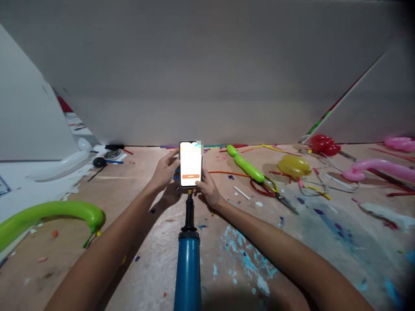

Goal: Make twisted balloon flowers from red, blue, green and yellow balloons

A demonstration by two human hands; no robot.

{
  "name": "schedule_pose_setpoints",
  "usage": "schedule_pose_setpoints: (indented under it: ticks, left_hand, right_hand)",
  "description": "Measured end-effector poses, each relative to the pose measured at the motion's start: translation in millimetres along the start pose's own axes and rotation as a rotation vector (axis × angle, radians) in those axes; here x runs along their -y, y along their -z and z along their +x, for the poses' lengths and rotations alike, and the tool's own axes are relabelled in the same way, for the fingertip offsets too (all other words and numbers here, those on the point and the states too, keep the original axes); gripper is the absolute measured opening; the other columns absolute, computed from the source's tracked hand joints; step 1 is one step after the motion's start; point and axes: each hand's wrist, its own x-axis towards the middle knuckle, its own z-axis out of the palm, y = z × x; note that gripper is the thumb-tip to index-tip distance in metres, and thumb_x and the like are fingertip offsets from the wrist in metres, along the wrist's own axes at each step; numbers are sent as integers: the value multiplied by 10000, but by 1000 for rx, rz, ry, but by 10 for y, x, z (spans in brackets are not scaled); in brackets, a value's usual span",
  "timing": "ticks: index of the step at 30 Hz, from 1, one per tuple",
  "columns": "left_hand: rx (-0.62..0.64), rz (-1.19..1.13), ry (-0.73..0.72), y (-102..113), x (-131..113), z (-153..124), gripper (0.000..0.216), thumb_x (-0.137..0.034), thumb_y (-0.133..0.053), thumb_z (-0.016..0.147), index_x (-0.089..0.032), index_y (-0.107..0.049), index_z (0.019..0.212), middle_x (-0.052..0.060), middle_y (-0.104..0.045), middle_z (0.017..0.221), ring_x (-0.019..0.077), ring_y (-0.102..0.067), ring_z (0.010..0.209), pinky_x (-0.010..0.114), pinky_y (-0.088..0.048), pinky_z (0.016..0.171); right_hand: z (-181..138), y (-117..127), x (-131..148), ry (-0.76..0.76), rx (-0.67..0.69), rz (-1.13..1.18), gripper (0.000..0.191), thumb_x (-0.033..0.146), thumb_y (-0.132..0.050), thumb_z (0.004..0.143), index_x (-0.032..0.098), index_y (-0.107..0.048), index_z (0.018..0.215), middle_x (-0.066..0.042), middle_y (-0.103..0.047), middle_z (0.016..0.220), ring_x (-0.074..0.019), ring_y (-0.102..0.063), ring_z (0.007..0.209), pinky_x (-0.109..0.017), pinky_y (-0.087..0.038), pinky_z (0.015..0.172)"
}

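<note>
A smartphone (190, 162) with a bright white screen and an orange button is held upright in front of me. My left hand (165, 168) grips its left edge. My right hand (209, 188) holds the lower right corner, the thumb at the bottom of the screen. The fingers behind the phone are hidden. Just below the phone, a blue balloon pump (188, 268) with a black nozzle points away from me; neither hand is seen gripping it.
Red-and-yellow-handled scissors (287, 203) lie right of my hands, by a long green balloon (248, 167) and a yellow balloon (294, 166). Red balloons (325, 145) and a pink balloon (385, 166) lie farther right. At left is a curved green balloon (58, 210). A grey panel (207, 77) stands behind.
</note>
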Motion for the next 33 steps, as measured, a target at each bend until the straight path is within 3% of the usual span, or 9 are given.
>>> schedule_pose_setpoints:
  ticks: [3,6,12,15,17,20,24,29,33]
  left_hand:
    - [-93,10,18,195,-104,56,635,-351,-681,699,-194,-552,1301,69,-694,946,158,-620,700,286,-525,589]
    - [-179,49,-21,478,-191,117,654,-358,-703,673,-213,-564,1295,80,-692,1009,171,-637,734,308,-535,613]
    - [-247,83,-21,830,-269,168,692,-370,-728,642,-208,-566,1294,85,-697,1002,180,-654,739,313,-533,625]
    - [-315,112,-8,931,-265,183,622,-340,-708,645,-209,-606,1244,85,-702,978,175,-649,707,302,-516,606]
    - [-356,132,5,1012,-251,193,582,-310,-689,653,-205,-620,1221,88,-702,972,163,-640,678,298,-508,601]
    - [-393,122,24,1092,-252,200,578,-273,-676,657,-190,-612,1225,91,-696,965,140,-618,647,285,-506,595]
    - [-303,14,26,938,-347,162,620,-278,-717,642,-198,-592,1244,79,-700,927,150,-629,665,288,-519,598]
    - [-62,-84,21,411,-470,10,651,-337,-757,659,-220,-564,1269,65,-715,918,181,-664,715,322,-535,636]
    - [-97,-82,-24,145,-467,-88,584,-349,-728,688,-214,-567,1233,44,-704,868,179,-657,713,298,-525,604]
  right_hand:
    - [38,22,116,-2,-82,-108,409,274,-603,761,216,-492,1150,-25,-588,938,-115,-546,694,-195,-437,514]
    - [48,57,242,-106,-107,-215,365,356,-596,802,249,-517,1141,35,-509,782,-69,-451,525,-171,-379,425]
    - [-5,107,316,-324,47,-247,417,461,-612,824,284,-521,1190,50,-525,683,-69,-478,456,-170,-356,382]
    - [-29,134,384,-444,237,-326,516,521,-585,841,287,-494,1292,7,-588,717,-102,-537,499,-196,-371,396]
    - [-31,147,447,-425,347,-501,578,545,-556,853,275,-462,1355,-14,-615,730,-130,-555,512,-224,-383,405]
    - [-5,131,504,-206,365,-750,530,496,-552,871,237,-509,1331,-24,-625,715,-163,-576,582,-282,-449,519]
    - [91,0,554,28,186,-753,581,406,-610,836,218,-438,1357,-81,-621,967,-175,-584,750,-340,-506,670]
    - [207,-219,730,-58,246,-311,678,323,-621,798,256,-293,1387,-118,-510,1300,-238,-570,1081,-361,-575,730]
    - [197,-243,789,-126,302,-126,592,219,-578,769,260,-366,1321,-87,-525,1332,-259,-611,1055,-413,-595,738]
